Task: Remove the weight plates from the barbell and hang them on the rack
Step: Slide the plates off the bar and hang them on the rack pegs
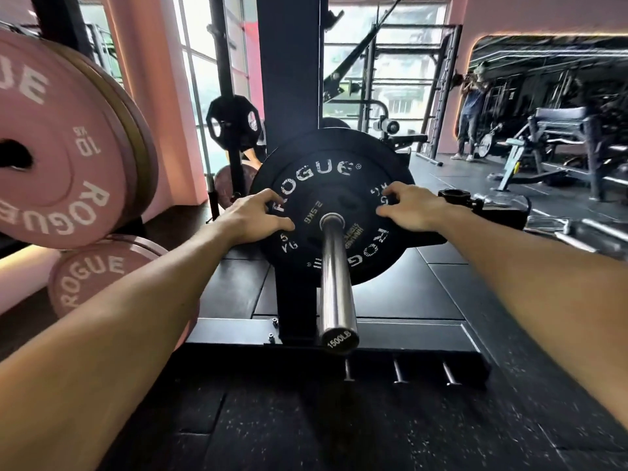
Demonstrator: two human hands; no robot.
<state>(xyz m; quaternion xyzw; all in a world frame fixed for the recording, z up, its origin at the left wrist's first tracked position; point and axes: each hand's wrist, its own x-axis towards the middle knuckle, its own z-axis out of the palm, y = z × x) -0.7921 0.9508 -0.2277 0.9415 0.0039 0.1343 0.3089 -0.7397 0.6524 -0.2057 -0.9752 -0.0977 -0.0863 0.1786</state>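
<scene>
Black plates point(331, 205) sit on the barbell sleeve point(336, 283), small 2.5 kg one in front of a 5 kg. My left hand point(253, 215) & right hand point(411, 207) rest on the plate face either side of the sleeve, fingers spread, gripping nothing. Pink plates point(64, 158) hang on rack pegs at left.

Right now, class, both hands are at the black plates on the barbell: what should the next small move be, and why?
Probably draw the small black plate toward the sleeve's free end. The left hand and right hand already lie on the plates' faces, one each side of the bar, and the sleeve looks bare, with no collar in the way.
</scene>
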